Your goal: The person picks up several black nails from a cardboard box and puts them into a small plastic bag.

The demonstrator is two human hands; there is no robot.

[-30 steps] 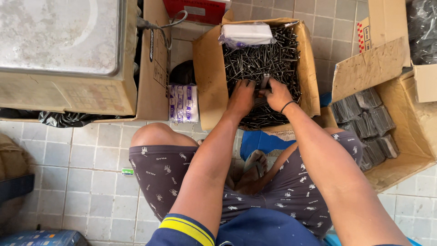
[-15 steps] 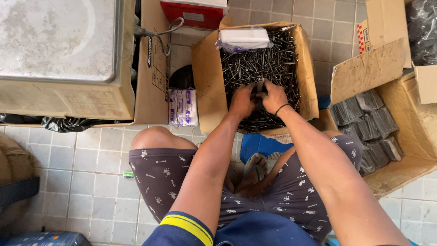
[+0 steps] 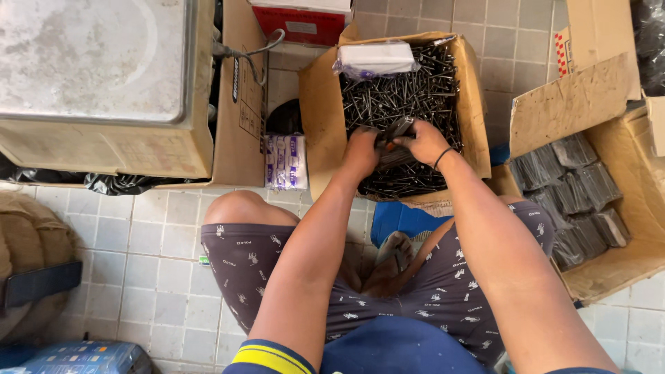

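Note:
I sit on a tiled floor with a cardboard box (image 3: 318, 118) full of loose dark nails (image 3: 402, 97) in front of my knees. Both hands reach into it. My left hand (image 3: 361, 151) and my right hand (image 3: 424, 142) together grip one bundle of nails (image 3: 395, 131) lifted just above the pile. A black band circles my right wrist. A white plastic packet (image 3: 377, 59) lies on the nails at the box's far edge.
A second open carton (image 3: 616, 263) at the right holds several bagged nail bundles (image 3: 575, 201). A metal-topped scale (image 3: 90, 62) sits in a box at the left. A white-purple packet (image 3: 285, 161), a blue object (image 3: 402, 220) and a red box (image 3: 305, 21) lie nearby.
My hands have drawn together in the box and gathered a bundle of nails between them, raising it slightly off the pile.

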